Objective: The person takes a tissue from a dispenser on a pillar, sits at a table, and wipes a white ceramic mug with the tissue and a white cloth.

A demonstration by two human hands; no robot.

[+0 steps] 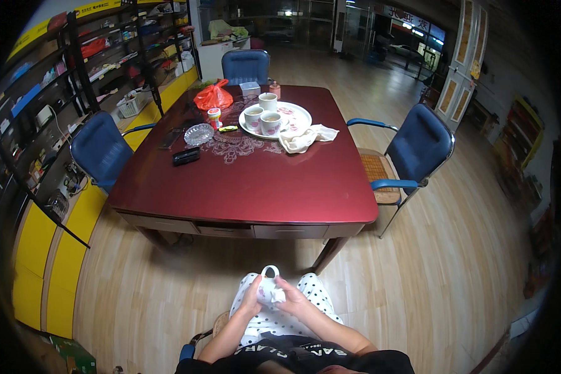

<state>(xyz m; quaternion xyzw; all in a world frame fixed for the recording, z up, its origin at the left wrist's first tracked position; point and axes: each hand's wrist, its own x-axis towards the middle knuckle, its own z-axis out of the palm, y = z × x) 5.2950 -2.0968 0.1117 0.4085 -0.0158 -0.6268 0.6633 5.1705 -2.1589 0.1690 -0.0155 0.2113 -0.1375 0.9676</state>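
A small white cup [269, 288] with a loop handle on top and a faint pink pattern sits over the person's lap, well short of the tabletop [249, 187], cradled between both hands. The left hand [253, 295] cups it from the left side with fingers curled around the wall, and the right hand [291, 295] closes on it from the right, thumb and fingers pressed to the body; whether a cloth lies between palm and cup is too small to tell. It looks like glazed ceramic, so likely light but stiff, slick where smooth, and apt to chip or break if dropped on the wooden floor [455, 249]; the round body or the handle seem the surest places to hold it. Beneath is a white polka-dot garment [315, 293] over the knees. Farther out, the dark red tabletop carries a round white tray [296, 114] with three similar cups [262, 115], a crumpled white cloth [305, 137] touching the tray's near rim, a glass ashtray [199, 134], a small jar [214, 117], an orange plastic bag [213, 96] and a dark flat object [186, 156]. Blue chairs [421, 146] stand around it, and shelves [75, 75] line the left wall. Nothing lies between the hands and the tabletop's near edge.
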